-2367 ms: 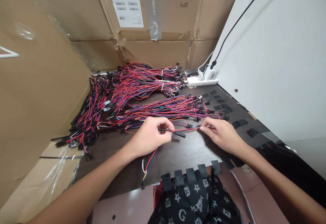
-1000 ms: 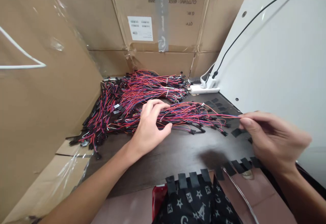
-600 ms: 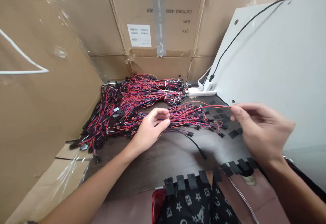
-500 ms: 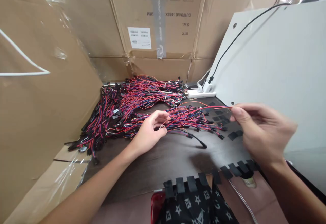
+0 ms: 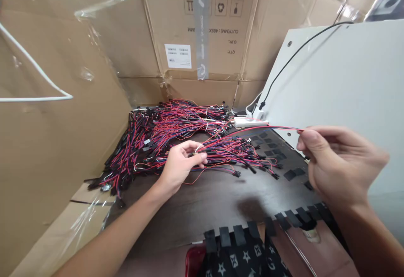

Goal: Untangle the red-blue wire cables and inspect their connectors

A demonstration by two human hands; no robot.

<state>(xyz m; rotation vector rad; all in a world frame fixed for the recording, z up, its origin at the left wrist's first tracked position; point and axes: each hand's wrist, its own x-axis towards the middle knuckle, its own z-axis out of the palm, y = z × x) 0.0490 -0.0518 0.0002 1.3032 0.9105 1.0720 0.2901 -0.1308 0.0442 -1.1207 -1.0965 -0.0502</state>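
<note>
Delicately, the right hand (image 5: 341,163) pinches one end of a wire lead (image 5: 259,128) held above the bundled wires (image 5: 233,151), the left hand (image 5: 180,165) clamping thumb and fingers on its other end, the lead looking light, flexible and best gripped with its strands together.

A bare right hand (image 5: 339,163) is hiding one end of a red-and-blue wire harness (image 5: 274,127); the bottom edge is cropping black star-patterned cloth (image 5: 246,257); a white paper label (image 5: 178,56) is showing illegible print.
</note>
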